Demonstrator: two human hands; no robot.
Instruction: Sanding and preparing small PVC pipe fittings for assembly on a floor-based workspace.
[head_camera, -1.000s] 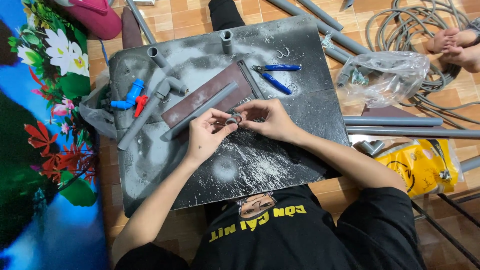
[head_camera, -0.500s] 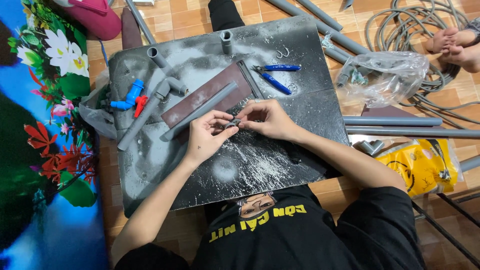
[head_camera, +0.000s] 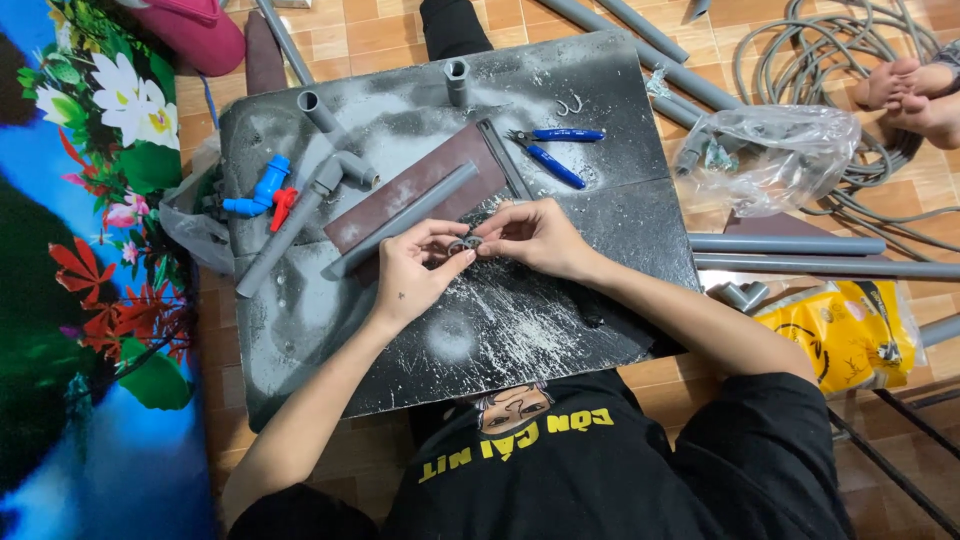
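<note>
Both hands have drawn slightly closer together since the earlier frame, and otherwise little has shifted on the dark, dust-streaked board (head_camera: 600, 215) that serves as a table at the centre of the frame. At mid-frame the left hand (head_camera: 415, 270) and the right hand (head_camera: 535, 237) meet over a small grey ring-shaped plastic fitting (head_camera: 462, 244), which sits between them just above the board. The fingers (head_camera: 440, 262) of the left hand are curled and pinched on the fitting's left side, and the right hand's fingertips are closed on its right side. Just above the hands a long grey plastic pipe (head_camera: 405, 218) lies diagonally on a flat brown rectangular plate (head_camera: 415, 180). Toward the upper left, a blue plastic valve (head_camera: 262, 190) lies beside a small red plastic piece (head_camera: 282, 205) and a grey pipe with a tee joint (head_camera: 290, 225). Blue-handled pliers (head_camera: 555, 150) rest near the upper middle of the board. At the upper right, a clear plastic bag (head_camera: 775, 160) lies on the tiled floor, and a yellow plastic bag (head_camera: 845, 335) lies at the right edge.
</note>
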